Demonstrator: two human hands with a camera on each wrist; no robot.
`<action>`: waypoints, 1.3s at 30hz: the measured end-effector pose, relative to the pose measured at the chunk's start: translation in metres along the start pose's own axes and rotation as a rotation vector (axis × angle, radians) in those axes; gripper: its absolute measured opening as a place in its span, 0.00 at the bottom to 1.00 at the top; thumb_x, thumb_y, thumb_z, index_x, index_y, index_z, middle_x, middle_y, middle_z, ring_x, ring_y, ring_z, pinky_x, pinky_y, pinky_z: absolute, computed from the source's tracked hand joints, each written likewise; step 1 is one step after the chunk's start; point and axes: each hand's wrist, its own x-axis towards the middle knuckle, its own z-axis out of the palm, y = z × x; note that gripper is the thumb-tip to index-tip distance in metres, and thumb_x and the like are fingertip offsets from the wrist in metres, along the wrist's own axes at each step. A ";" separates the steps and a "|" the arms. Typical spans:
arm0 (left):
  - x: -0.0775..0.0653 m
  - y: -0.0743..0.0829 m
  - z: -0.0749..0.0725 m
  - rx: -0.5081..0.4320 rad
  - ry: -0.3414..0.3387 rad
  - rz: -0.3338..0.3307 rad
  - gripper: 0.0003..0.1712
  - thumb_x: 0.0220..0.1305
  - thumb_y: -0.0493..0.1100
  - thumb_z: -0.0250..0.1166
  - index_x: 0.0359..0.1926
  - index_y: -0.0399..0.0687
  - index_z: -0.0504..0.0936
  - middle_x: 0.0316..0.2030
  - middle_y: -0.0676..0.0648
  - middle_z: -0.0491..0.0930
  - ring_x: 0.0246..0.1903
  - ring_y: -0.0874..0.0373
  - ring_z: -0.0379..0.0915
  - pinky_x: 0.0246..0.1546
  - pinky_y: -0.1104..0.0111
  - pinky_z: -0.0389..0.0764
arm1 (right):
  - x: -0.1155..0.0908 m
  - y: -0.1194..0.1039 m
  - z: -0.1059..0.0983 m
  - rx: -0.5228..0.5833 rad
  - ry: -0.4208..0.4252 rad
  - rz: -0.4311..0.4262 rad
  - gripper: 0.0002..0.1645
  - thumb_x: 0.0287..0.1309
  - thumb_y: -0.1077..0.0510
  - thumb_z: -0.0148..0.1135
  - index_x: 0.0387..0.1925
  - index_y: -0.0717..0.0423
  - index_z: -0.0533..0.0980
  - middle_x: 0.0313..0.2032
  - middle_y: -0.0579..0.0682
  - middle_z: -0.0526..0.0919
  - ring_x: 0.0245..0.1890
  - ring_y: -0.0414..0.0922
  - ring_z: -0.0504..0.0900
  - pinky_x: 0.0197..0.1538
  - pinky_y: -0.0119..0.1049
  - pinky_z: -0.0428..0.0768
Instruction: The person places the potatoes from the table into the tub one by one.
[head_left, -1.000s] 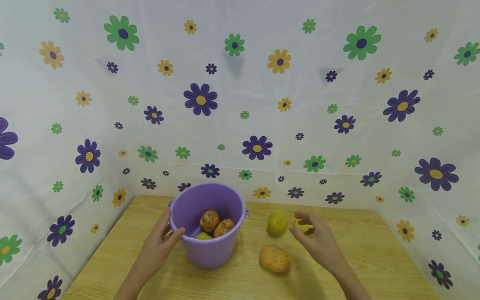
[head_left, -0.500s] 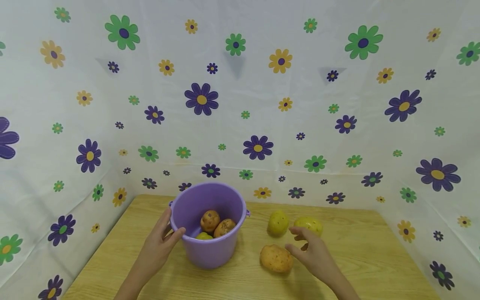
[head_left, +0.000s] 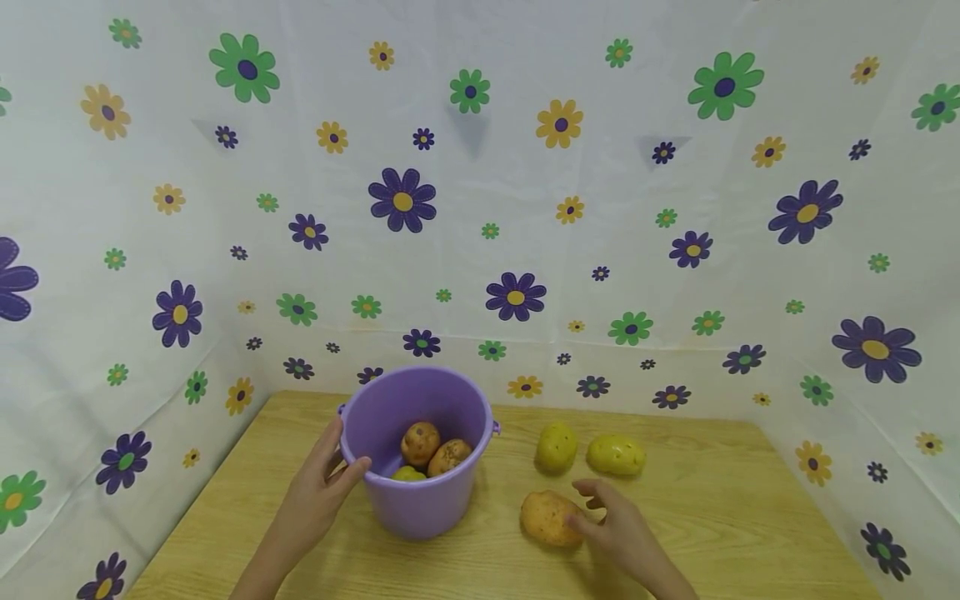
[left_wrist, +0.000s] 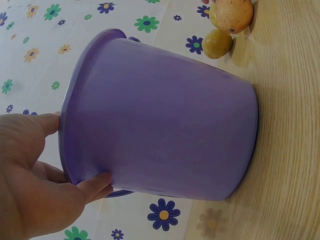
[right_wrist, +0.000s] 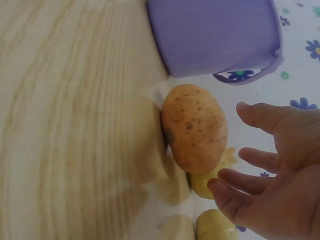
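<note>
A purple bucket (head_left: pixel 420 510) stands upright on the table, with two brown potatoes (head_left: pixel 420 443) and a yellow-green potato (head_left: pixel 408 473) visible inside. My left hand (head_left: pixel 311 493) grips its rim on the near left side, thumb and fingers on either side of the rim in the left wrist view. Right of the bucket lies a light-brown potato (head_left: pixel 543 518). My right hand (head_left: pixel 622 533) hovers at that potato's right side, fingers spread and holding nothing; the right wrist view shows a gap between the fingers and the potato (right_wrist: pixel 194 130).
Two yellow-green potatoes (head_left: pixel 557 448) lie side by side behind the light-brown one. The wooden table (head_left: pixel 720 500) is closed in at the back and sides by a white flowered cloth (head_left: pixel 465 250).
My right hand has moved from the far-right yellow-green potato back toward me, to beside the light-brown potato. The left hand and the bucket have stayed in place.
</note>
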 end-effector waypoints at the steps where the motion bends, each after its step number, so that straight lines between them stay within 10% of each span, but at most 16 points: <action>1: 0.000 0.000 0.000 0.001 0.000 -0.003 0.46 0.77 0.42 0.61 0.82 0.35 0.43 0.81 0.32 0.38 0.75 0.28 0.47 0.71 0.55 0.63 | 0.000 0.001 0.001 -0.003 -0.007 0.010 0.29 0.57 0.56 0.77 0.56 0.67 0.79 0.53 0.60 0.84 0.46 0.51 0.82 0.44 0.37 0.87; 12: 0.000 -0.002 -0.001 -0.007 -0.003 0.005 0.47 0.77 0.43 0.62 0.82 0.36 0.43 0.81 0.32 0.38 0.75 0.28 0.48 0.71 0.57 0.63 | -0.004 0.014 0.011 0.034 -0.109 0.141 0.36 0.58 0.49 0.78 0.61 0.64 0.75 0.59 0.60 0.80 0.47 0.49 0.82 0.51 0.49 0.87; 39: 0.000 -0.003 -0.001 -0.005 -0.005 -0.008 0.47 0.77 0.44 0.61 0.82 0.36 0.42 0.81 0.33 0.37 0.75 0.29 0.47 0.71 0.57 0.63 | -0.005 0.015 0.018 0.026 -0.111 0.095 0.35 0.57 0.48 0.78 0.59 0.64 0.76 0.52 0.54 0.83 0.44 0.45 0.80 0.44 0.34 0.83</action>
